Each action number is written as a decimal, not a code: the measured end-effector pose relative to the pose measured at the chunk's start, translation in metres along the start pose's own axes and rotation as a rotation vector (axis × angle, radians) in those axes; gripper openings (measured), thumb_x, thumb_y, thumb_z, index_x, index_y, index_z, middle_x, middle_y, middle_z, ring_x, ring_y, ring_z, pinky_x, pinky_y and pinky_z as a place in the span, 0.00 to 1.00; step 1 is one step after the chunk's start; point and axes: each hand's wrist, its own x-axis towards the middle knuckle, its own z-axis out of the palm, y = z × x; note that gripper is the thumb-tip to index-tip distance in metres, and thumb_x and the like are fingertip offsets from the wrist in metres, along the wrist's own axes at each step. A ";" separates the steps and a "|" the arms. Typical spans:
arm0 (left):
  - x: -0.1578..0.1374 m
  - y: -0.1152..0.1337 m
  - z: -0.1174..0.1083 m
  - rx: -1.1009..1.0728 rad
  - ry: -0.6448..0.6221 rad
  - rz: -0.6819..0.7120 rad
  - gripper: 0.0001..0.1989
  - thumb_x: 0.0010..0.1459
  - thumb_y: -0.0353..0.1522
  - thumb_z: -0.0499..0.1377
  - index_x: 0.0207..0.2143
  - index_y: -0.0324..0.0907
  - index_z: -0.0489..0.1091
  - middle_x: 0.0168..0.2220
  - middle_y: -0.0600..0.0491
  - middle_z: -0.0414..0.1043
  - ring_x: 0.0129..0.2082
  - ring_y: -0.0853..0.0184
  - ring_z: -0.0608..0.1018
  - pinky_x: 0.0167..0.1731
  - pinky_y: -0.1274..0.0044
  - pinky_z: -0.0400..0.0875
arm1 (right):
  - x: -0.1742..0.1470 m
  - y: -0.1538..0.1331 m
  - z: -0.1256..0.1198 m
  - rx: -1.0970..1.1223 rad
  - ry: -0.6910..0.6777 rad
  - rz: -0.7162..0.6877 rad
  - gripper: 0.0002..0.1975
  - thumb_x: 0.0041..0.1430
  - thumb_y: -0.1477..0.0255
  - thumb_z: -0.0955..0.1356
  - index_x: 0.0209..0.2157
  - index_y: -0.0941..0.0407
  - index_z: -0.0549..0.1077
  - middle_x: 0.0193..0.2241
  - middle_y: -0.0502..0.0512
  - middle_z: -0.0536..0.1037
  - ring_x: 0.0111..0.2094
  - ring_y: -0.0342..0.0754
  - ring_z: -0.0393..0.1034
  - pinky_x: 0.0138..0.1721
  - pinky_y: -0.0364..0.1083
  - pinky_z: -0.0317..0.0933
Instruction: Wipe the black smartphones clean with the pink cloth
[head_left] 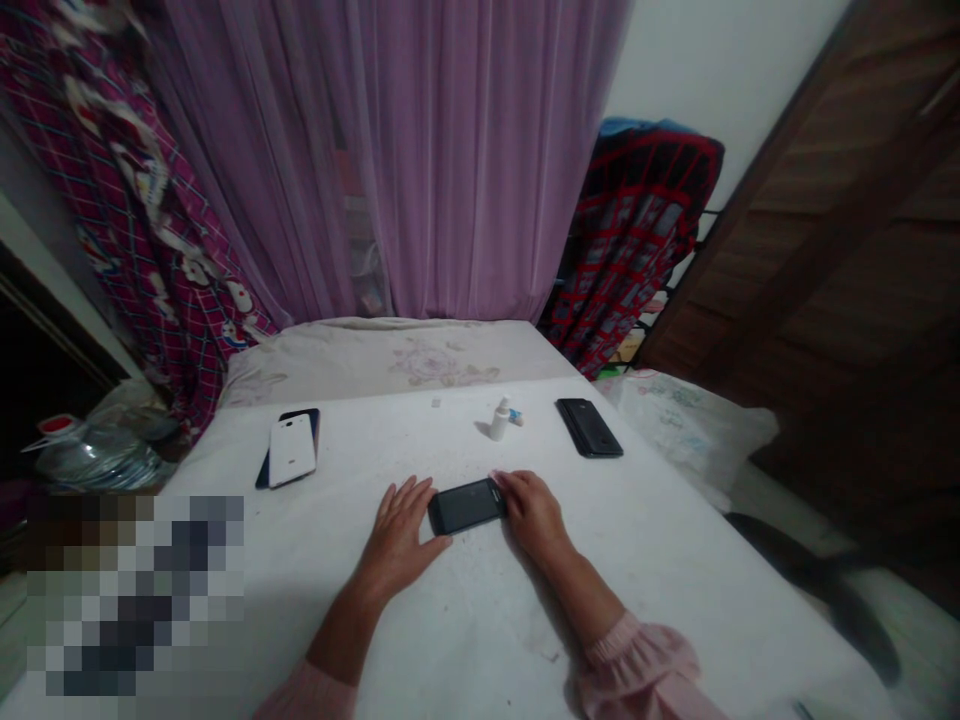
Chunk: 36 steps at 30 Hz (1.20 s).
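Head view: phone [471,506], long axis crosswise — left hand [397,532] splayed at one end; right hand [535,516] curled at the other, grip uncertain.

Left hand [401,525]: back upward, fingers stretched forward, slightly fanned, thumb set well apart, pointing right. Left forearm [346,630] slants up and inward from lower edge. Right hand [536,512]: fingers bent inward toward left hand, knuckles up, grip unclear. Right forearm [592,600] angled inward too. Hands near each other, apart.
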 end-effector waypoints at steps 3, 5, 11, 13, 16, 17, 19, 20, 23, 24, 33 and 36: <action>0.000 0.001 -0.001 0.000 -0.013 -0.008 0.31 0.55 0.42 0.61 0.59 0.43 0.60 0.63 0.47 0.60 0.65 0.55 0.58 0.65 0.58 0.47 | 0.011 0.004 -0.009 0.048 -0.033 0.112 0.17 0.57 0.77 0.61 0.43 0.55 0.78 0.37 0.56 0.78 0.40 0.49 0.73 0.42 0.46 0.66; 0.000 0.001 -0.001 0.001 -0.009 -0.008 0.31 0.55 0.43 0.61 0.59 0.44 0.60 0.64 0.48 0.60 0.65 0.55 0.58 0.65 0.59 0.47 | 0.014 0.003 -0.010 0.102 -0.013 0.170 0.18 0.56 0.77 0.62 0.45 0.56 0.77 0.40 0.57 0.79 0.42 0.49 0.73 0.44 0.46 0.65; -0.001 0.001 0.001 -0.001 0.039 0.011 0.27 0.56 0.42 0.60 0.56 0.44 0.63 0.63 0.47 0.62 0.65 0.56 0.59 0.65 0.58 0.47 | 0.002 -0.020 -0.002 -0.076 -0.055 0.055 0.17 0.61 0.75 0.61 0.48 0.52 0.76 0.41 0.56 0.77 0.42 0.49 0.70 0.42 0.45 0.63; -0.001 0.001 0.001 -0.005 0.049 0.018 0.26 0.56 0.42 0.61 0.55 0.44 0.64 0.62 0.46 0.63 0.65 0.55 0.60 0.64 0.57 0.48 | 0.001 -0.029 -0.001 -0.173 -0.045 0.046 0.16 0.63 0.73 0.61 0.47 0.52 0.76 0.41 0.56 0.76 0.41 0.50 0.69 0.40 0.45 0.62; -0.001 0.002 0.001 -0.011 0.055 0.022 0.26 0.56 0.42 0.61 0.55 0.44 0.64 0.62 0.46 0.63 0.64 0.54 0.60 0.64 0.56 0.48 | 0.004 -0.039 -0.002 -0.245 -0.048 -0.001 0.14 0.64 0.71 0.62 0.44 0.51 0.78 0.40 0.56 0.76 0.41 0.50 0.68 0.39 0.46 0.61; -0.001 0.002 0.001 -0.011 0.054 0.022 0.25 0.56 0.42 0.61 0.55 0.44 0.64 0.62 0.46 0.63 0.64 0.54 0.60 0.64 0.56 0.48 | 0.006 -0.043 -0.002 -0.262 -0.061 -0.033 0.13 0.64 0.72 0.62 0.43 0.51 0.78 0.40 0.56 0.76 0.41 0.51 0.68 0.40 0.46 0.60; 0.000 0.003 0.001 -0.009 0.043 0.015 0.26 0.57 0.42 0.61 0.55 0.43 0.64 0.62 0.45 0.63 0.64 0.54 0.60 0.64 0.56 0.48 | 0.009 -0.052 0.000 -0.291 -0.099 -0.104 0.12 0.64 0.73 0.63 0.42 0.51 0.78 0.40 0.57 0.76 0.41 0.51 0.67 0.40 0.47 0.58; 0.000 0.003 0.000 -0.007 0.035 0.011 0.26 0.56 0.42 0.61 0.55 0.43 0.64 0.62 0.45 0.63 0.64 0.54 0.60 0.64 0.56 0.48 | 0.010 -0.058 0.001 -0.302 -0.118 -0.133 0.12 0.64 0.73 0.63 0.42 0.51 0.78 0.40 0.57 0.76 0.41 0.52 0.66 0.40 0.48 0.57; 0.001 0.003 0.000 -0.002 0.021 0.003 0.27 0.56 0.42 0.61 0.56 0.43 0.64 0.62 0.46 0.63 0.65 0.54 0.60 0.64 0.56 0.48 | 0.011 -0.075 0.008 -0.313 -0.154 -0.187 0.10 0.64 0.71 0.64 0.40 0.51 0.77 0.39 0.56 0.76 0.41 0.52 0.65 0.38 0.49 0.55; 0.001 0.003 -0.001 0.000 0.022 0.003 0.27 0.56 0.42 0.62 0.56 0.43 0.64 0.62 0.46 0.62 0.65 0.54 0.60 0.64 0.57 0.48 | 0.010 -0.079 0.010 -0.311 -0.159 -0.195 0.10 0.65 0.70 0.64 0.39 0.52 0.77 0.39 0.56 0.76 0.41 0.52 0.65 0.38 0.49 0.54; 0.001 0.004 -0.002 0.006 0.015 -0.001 0.26 0.56 0.41 0.62 0.55 0.43 0.64 0.63 0.46 0.62 0.65 0.55 0.59 0.64 0.57 0.48 | 0.013 -0.046 -0.006 -0.324 -0.140 -0.084 0.11 0.64 0.69 0.64 0.42 0.49 0.78 0.39 0.56 0.78 0.43 0.52 0.65 0.38 0.48 0.53; 0.000 0.003 -0.002 -0.003 0.019 0.002 0.26 0.56 0.41 0.62 0.55 0.43 0.63 0.62 0.46 0.62 0.65 0.55 0.59 0.64 0.57 0.47 | 0.012 -0.032 -0.014 -0.356 -0.118 -0.021 0.13 0.66 0.67 0.62 0.40 0.50 0.79 0.39 0.57 0.78 0.41 0.53 0.66 0.38 0.48 0.54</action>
